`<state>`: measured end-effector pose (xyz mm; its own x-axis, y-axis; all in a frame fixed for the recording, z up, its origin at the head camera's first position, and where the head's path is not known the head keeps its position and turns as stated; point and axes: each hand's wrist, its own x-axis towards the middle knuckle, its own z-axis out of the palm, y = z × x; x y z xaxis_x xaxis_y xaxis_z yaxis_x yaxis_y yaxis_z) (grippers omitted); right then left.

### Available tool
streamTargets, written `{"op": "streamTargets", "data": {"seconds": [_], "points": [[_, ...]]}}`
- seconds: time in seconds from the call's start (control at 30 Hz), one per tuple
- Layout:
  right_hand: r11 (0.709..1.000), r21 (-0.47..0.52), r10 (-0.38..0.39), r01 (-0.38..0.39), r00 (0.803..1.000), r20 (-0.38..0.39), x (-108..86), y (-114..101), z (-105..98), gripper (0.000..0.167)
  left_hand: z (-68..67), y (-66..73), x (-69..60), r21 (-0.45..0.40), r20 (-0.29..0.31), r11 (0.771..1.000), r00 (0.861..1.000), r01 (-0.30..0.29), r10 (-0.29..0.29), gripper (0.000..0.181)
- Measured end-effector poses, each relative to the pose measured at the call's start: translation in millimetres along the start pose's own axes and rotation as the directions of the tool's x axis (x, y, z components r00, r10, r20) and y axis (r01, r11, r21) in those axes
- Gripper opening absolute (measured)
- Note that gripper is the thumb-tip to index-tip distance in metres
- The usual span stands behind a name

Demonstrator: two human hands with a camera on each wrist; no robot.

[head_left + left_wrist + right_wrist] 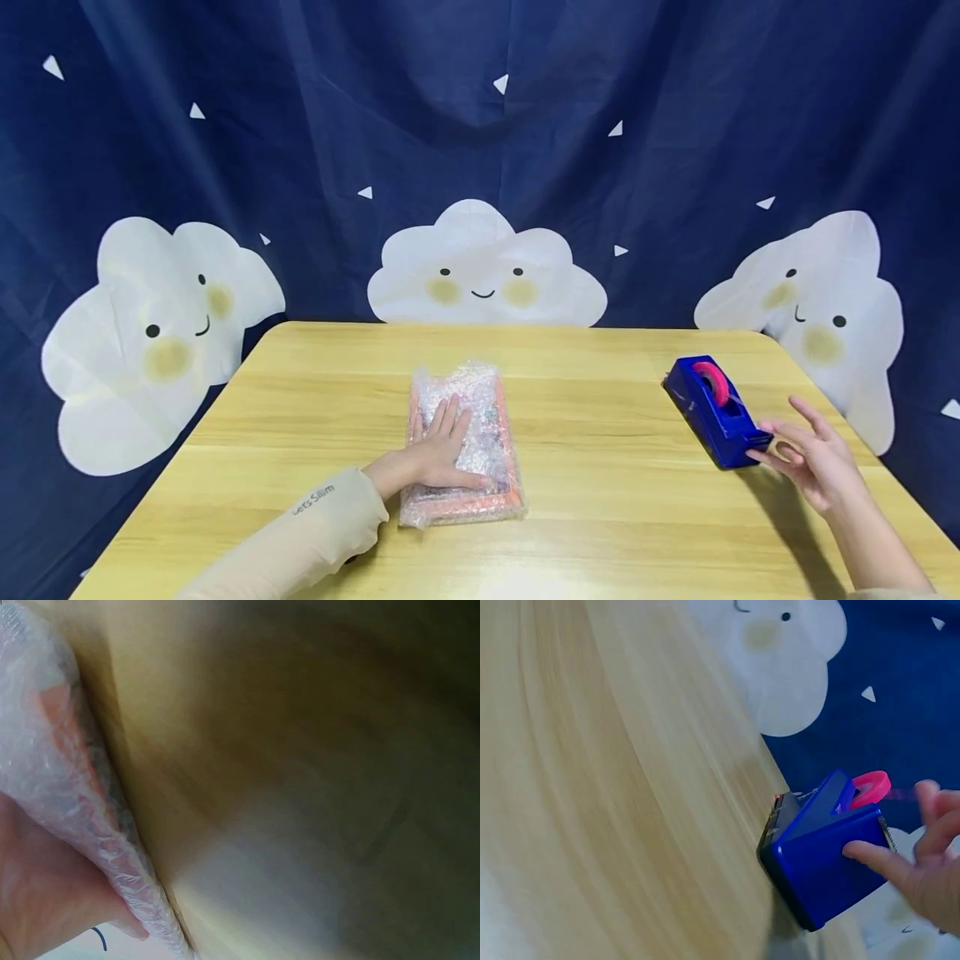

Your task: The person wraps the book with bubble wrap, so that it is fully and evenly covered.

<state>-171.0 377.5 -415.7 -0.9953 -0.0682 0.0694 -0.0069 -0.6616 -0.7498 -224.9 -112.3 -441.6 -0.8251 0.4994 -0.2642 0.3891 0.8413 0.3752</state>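
Observation:
A flat, orange-edged rectangular item in clear bubble wrap lies on the table left of the middle. My left hand rests on top of it with fingers spread; the left wrist view shows the wrap along the hand's edge. At the right stands a blue tape dispenser holding a pink-cored roll of tape. My right hand is at the dispenser's front end. Its thumb touches the front face, while the forefinger is held apart, near the toothed cutting edge.
The wooden table has rounded far corners. Behind it hangs a dark blue curtain printed with smiling white clouds and small white triangles. The dispenser stands near the table's right edge.

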Motion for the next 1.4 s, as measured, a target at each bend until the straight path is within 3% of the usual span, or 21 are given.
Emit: {"op": "streamTargets", "data": {"seconds": [0.07, 0.13, 0.23, 0.3, 0.4, 0.47, 0.5, 0.57, 0.67, 0.73, 0.8, 0.93, 1.07, 1.13, 1.27, 1.37, 1.4], "points": [[0.974, 0.225, -0.025, 0.0, 0.994, 0.108, -2.0, 4, -5, 0.025, 0.5, -0.9, -0.4, -0.004, -0.006, 1.0, 1.0, -0.003, 0.003, 0.114], [0.913, 0.405, -0.027, -0.048, 0.984, 0.177, -4.5, 7, -9, 0.027, 0.7, -1.7, -0.8, -0.01, -0.009, 1.0, 1.0, -0.006, 0.006, 0.114], [0.852, 0.515, 0.003, -0.093, 0.985, 0.173, -7.7, 11, -15, 0.032, 1.0, -2.0, -1.1, -0.004, -0.008, 1.0, 1.0, -0.005, 0.005, 0.115], [0.858, 0.505, 0.022, -0.091, 0.99, 0.141, -10.4, 11, -16, 0.031, 1.2, -1.5, -1.3, -0.003, -0.006, 1.0, 1.0, -0.006, 0.006, 0.116], [0.949, 0.313, 0.005, -0.043, 0.992, 0.123, -12.1, 10, -14, 0.033, 1.4, -0.3, -1.1, -0.001, -0.003, 1.0, 1.0, -0.005, 0.005, 0.116], [0.999, 0.048, -0.009, 0.006, 0.997, 0.074, -13.3, 10, -12, 0.036, 1.7, 0.2, -1.5, -0.007, -0.002, 1.0, 1.0, -0.008, 0.008, 0.115], [0.994, -0.112, -0.015, 0.019, 0.999, 0.033, -13.6, 10, -10, 0.036, 1.7, 0.4, -1.6, -0.009, -0.002, 1.0, 1.0, -0.009, 0.009, 0.115], [0.913, -0.408, -0.023, -0.008, 0.997, -0.071, -13.5, 10, -6, 0.035, 1.6, 0.5, -1.3, -0.007, 0.001, 1.0, 1.0, -0.007, 0.007, 0.115], [0.736, -0.674, -0.051, -0.07, 0.986, -0.159, -10.2, 9, -8, 0.033, 1.5, 0.2, -0.9, -0.006, 0.002, 1.0, 1.0, -0.006, 0.006, 0.115], [0.665, -0.742, -0.075, -0.08, 0.982, -0.173, -5.8, 8, -16, 0.03, 1.5, -0.1, -0.4, -0.004, 0.004, 1.0, 1.0, -0.003, 0.003, 0.115], [0.634, -0.77, -0.099, -0.078, 0.979, -0.181, -0.9, 7, -28, 0.025, 1.7, -0.2, 0.0, 0.001, 0.004, 1.0, 1.0, -0.001, 0.001, 0.115], [0.649, -0.758, -0.123, -0.061, 0.975, -0.184, 8.6, 4, -58, 0.015, 1.8, 0.2, 0.5, 0.009, 0.006, 1.0, 1.0, 0.002, -0.002, 0.115], [0.671, -0.739, -0.147, -0.058, 0.967, -0.209, 12.5, 3, -72, 0.016, 1.1, 0.8, 1.3, 0.009, 0.005, 1.0, 1.0, 0.002, -0.002, 0.114], [0.673, -0.737, -0.146, -0.061, 0.966, -0.214, 10.8, 2, -72, 0.016, 1.2, 0.6, 1.8, 0.008, 0.005, 1.0, 1.0, 0.002, -0.002, 0.114], [0.602, -0.794, -0.124, -0.084, 0.972, -0.197, 3.0, 3, -54, 0.02, 1.3, 0.2, 1.7, 0.006, 0.008, 1.0, 1.0, 0.007, -0.007, 0.115], [0.572, -0.815, -0.119, -0.096, 0.973, -0.198, -2.3, 7, -34, 0.025, 1.2, 0.1, 0.6, -0.003, 0.007, 1.0, 1.0, 0.007, -0.007, 0.115], [0.575, -0.813, -0.119, -0.093, 0.974, -0.195, -3.6, 8, -28, 0.027, 1.2, 0.0, 0.2, -0.004, 0.005, 1.0, 1.0, 0.006, -0.006, 0.115]]}}
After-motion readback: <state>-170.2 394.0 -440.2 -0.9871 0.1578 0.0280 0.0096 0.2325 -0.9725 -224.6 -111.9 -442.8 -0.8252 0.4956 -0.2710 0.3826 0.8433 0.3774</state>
